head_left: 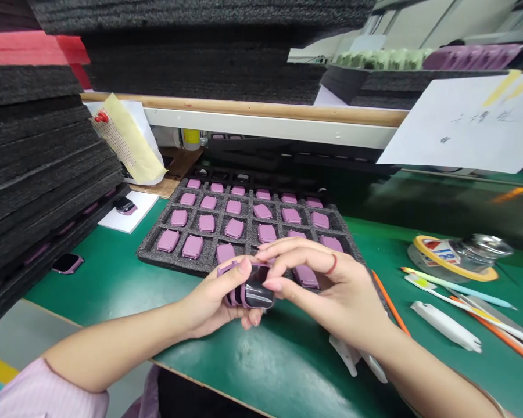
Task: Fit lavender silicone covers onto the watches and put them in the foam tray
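Observation:
Close to the table's front, my left hand is closed round a small stack of purple watch cases with dark screens, thumb on top. The frontmost watch case shows a glossy black screen facing up. My right hand has its thumb and fingertips at the right edge of that case, pinching it. Just behind both hands lies a black foam tray whose compartments hold rows of purple watch cases, back side up. My right hand hides part of the tray's near right corner.
Stacked foam trays rise at left, beside a watch and a white pad. At right are a glass bottle, a toothbrush and a white tool. A shelf edge crosses above.

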`<act>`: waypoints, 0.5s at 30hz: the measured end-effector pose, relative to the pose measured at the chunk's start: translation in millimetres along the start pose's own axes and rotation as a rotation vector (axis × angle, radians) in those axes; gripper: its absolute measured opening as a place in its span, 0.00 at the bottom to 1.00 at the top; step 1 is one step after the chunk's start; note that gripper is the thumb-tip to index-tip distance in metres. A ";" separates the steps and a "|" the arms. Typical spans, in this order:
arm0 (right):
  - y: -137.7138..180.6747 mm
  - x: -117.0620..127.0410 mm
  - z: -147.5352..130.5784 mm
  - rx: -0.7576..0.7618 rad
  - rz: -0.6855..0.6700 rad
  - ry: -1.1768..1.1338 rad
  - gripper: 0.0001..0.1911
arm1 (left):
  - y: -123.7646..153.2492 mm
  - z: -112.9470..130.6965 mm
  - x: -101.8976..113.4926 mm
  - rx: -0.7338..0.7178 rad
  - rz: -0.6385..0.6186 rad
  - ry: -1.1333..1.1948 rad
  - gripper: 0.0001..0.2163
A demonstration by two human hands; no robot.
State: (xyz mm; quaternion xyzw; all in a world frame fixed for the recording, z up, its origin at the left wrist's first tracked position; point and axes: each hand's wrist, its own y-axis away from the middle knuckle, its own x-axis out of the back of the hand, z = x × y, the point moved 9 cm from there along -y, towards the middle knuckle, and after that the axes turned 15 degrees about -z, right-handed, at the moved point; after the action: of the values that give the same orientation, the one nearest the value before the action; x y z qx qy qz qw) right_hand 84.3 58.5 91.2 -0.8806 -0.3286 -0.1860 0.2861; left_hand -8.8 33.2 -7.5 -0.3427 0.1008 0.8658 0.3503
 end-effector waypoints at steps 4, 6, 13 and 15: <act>10.0 25.1 -9.1 0.018 0.198 0.036 0.07 | -0.6 -0.5 -3.9 0.008 0.006 0.179 0.22; 11.4 23.1 -17.9 0.074 0.155 0.123 0.06 | -1.4 0.5 -6.5 0.003 -0.011 0.217 0.21; 6.9 -15.3 -23.3 0.155 -0.110 0.335 0.06 | -0.2 -3.9 -2.2 0.027 0.036 0.229 0.24; 5.3 -12.1 -22.6 0.152 -0.068 0.308 0.04 | -0.3 -3.5 -4.6 0.021 0.005 0.219 0.22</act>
State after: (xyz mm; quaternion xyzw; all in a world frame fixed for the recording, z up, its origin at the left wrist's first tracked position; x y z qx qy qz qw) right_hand 76.1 35.3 100.2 -0.8060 -0.3237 -0.3027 0.3924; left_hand -4.4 29.5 -7.1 -0.4315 0.1484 0.8229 0.3385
